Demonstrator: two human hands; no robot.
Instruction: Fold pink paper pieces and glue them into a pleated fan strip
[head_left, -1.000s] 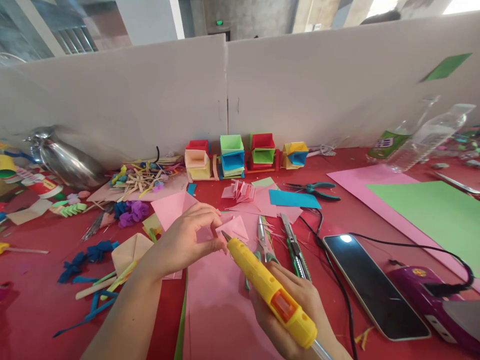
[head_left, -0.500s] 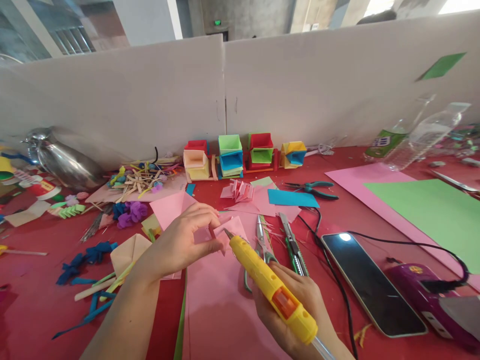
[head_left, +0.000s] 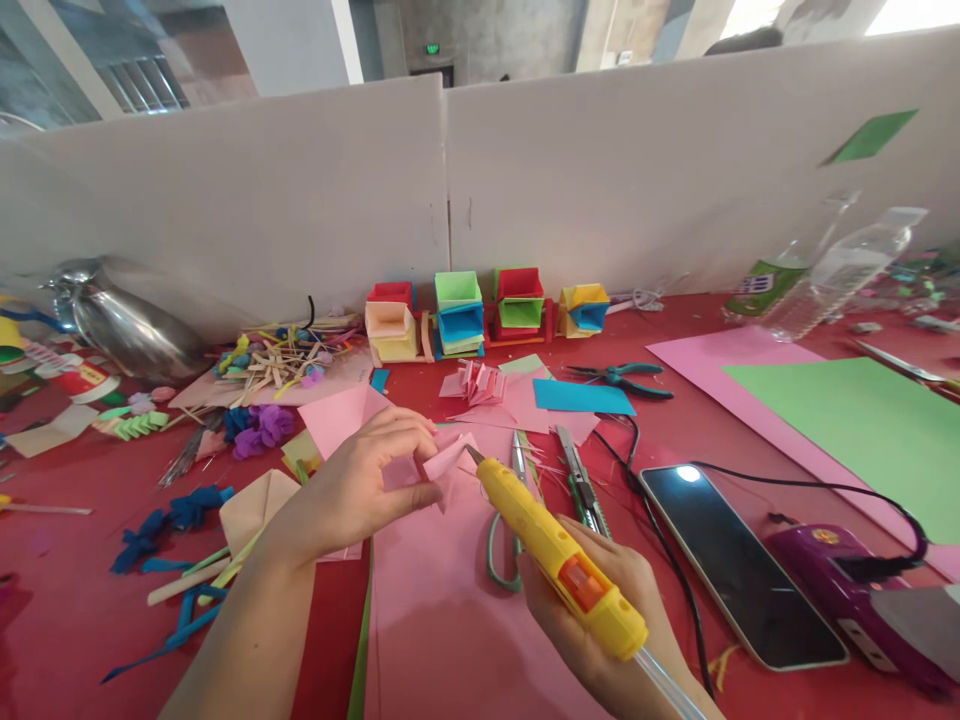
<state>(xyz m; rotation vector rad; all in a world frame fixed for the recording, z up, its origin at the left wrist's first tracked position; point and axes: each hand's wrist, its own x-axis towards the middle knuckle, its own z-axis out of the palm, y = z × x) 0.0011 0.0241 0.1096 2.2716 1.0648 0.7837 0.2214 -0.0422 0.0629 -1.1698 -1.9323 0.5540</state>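
Observation:
My left hand (head_left: 367, 475) pinches a small folded piece of pink paper (head_left: 450, 460) between thumb and fingers, above a stack of pink sheets. My right hand (head_left: 600, 610) grips a yellow hot glue gun (head_left: 559, 550) with an orange trigger, a clear glue stick coming out of its back end. The gun's dark nozzle points left and is at the right edge of the folded paper; I cannot tell whether it touches. Scissors (head_left: 504, 560) lie partly behind the glue gun, and a utility knife (head_left: 583, 485) rests just beyond my right hand.
Small coloured paper boxes (head_left: 459, 315) stand along the white partition (head_left: 300, 200). Pliers (head_left: 626, 378), a blue paper strip (head_left: 583, 397), a phone (head_left: 742, 565) and a purple power socket (head_left: 832, 590) with a black cable lie rightward. Craft sticks (head_left: 277, 360) and a metal jug (head_left: 135, 325) are leftward.
The glue gun in my right hand has shifted right and slightly back, its nozzle moving along the folded paper to the right edge. My left hand stays nearly still; the paper's flap is angled differently.

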